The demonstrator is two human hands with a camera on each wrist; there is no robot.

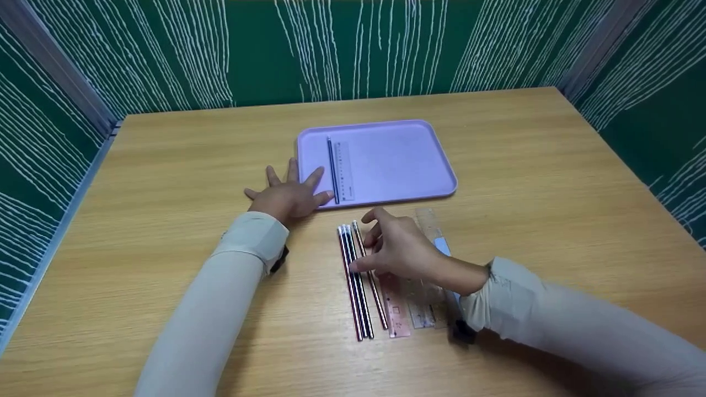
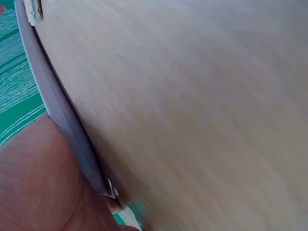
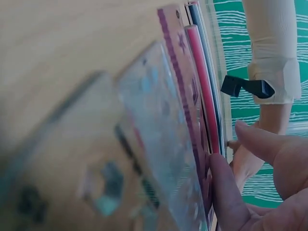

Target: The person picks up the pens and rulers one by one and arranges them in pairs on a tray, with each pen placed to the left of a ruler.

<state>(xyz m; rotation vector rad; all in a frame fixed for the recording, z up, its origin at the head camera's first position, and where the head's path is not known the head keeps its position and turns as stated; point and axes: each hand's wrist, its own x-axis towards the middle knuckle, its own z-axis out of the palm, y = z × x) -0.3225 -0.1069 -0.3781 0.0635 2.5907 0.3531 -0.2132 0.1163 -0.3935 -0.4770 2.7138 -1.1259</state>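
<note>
My left hand (image 1: 289,196) lies with fingers spread over the left front corner of a purple tray (image 1: 397,160). Inside that tray, a dark pencil (image 1: 333,171) lies beside a clear ruler (image 1: 345,171). My right hand (image 1: 402,245) hovers over a row of pencils and rulers, its thumb and bent fingers apart. Under it, several pencils (image 1: 353,298) lie close together, with a separate reddish pencil (image 1: 378,303) just to their right. In the right wrist view a fingertip is close to the red pencil (image 3: 204,86) and pink ruler (image 3: 178,72); contact is unclear.
Right of the pink ruler, clear rulers (image 1: 423,318) and one with a blue part (image 1: 441,245) lie partly under the right hand and wrist. The wooden table (image 1: 193,160) meets green walls (image 1: 259,55) with white streaks at the back and sides.
</note>
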